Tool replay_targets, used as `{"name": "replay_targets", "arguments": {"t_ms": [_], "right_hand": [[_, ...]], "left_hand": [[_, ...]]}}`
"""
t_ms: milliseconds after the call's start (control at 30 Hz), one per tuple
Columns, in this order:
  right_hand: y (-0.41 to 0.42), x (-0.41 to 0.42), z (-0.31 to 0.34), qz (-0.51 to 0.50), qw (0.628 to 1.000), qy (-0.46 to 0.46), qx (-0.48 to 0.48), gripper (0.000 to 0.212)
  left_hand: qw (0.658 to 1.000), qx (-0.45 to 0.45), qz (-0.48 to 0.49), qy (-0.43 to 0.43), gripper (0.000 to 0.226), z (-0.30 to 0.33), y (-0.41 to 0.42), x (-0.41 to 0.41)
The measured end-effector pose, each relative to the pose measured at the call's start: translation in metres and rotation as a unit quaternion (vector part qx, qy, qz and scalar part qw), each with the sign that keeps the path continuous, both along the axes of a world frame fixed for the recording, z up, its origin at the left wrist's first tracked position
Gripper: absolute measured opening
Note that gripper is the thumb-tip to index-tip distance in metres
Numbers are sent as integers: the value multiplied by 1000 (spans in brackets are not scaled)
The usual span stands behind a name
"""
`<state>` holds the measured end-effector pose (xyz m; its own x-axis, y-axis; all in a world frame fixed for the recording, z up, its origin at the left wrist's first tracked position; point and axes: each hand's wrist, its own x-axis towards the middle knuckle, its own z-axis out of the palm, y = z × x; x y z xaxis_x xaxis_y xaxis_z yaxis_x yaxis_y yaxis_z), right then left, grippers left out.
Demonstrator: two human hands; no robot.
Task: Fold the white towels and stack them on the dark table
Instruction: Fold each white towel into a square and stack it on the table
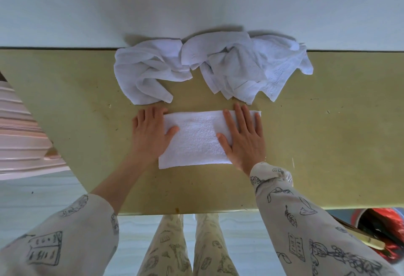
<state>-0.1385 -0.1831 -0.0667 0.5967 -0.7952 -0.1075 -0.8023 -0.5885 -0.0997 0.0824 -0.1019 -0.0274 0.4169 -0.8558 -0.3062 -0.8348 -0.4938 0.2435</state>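
Head view: left hand [150, 132] and right hand [243, 138] lie flat, fingers straight, pressing the ends of a folded towel [196, 139] on the table [317, 144]; crumpled towels [209, 68] sit behind it.

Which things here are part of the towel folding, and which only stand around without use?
Part of the job:
- folded towel, pressed flat by the left hand and right hand
- pile of crumpled towels near the wall
- table

Just lying about:
- pink ribbed object at the left edge
- red object low on the right, partly hidden
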Motion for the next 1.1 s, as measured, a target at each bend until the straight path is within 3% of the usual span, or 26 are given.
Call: {"name": "replay_targets", "arguments": {"t_ms": [200,300,433,667,767,933,1100], "right_hand": [[1,1,1,-1,1000,-8,-3,62],[1,1,1,0,1000,-9,0,62],[0,1,0,2,1000,-10,5,63],[1,0,1,-3,1000,-14,15,63],[-1,0,7,-1,994,-100,48,59],[-1,-16,42,-118,924,-340,126,32],[-9,-34,55,-306,800,-384,343,24]], "left_hand": [[982,175,29,59,54,14,-42,12],[979,118,74,151,36,17,-40,11],[922,42,227,311,18,19,-11,12],[952,-43,229,197,20,21,7,-16],[955,-98,213,182,19,33,4,-22],[951,-173,182,183,8,59,-8,-37],[950,-180,139,213,14,58,-36,-77]]}}
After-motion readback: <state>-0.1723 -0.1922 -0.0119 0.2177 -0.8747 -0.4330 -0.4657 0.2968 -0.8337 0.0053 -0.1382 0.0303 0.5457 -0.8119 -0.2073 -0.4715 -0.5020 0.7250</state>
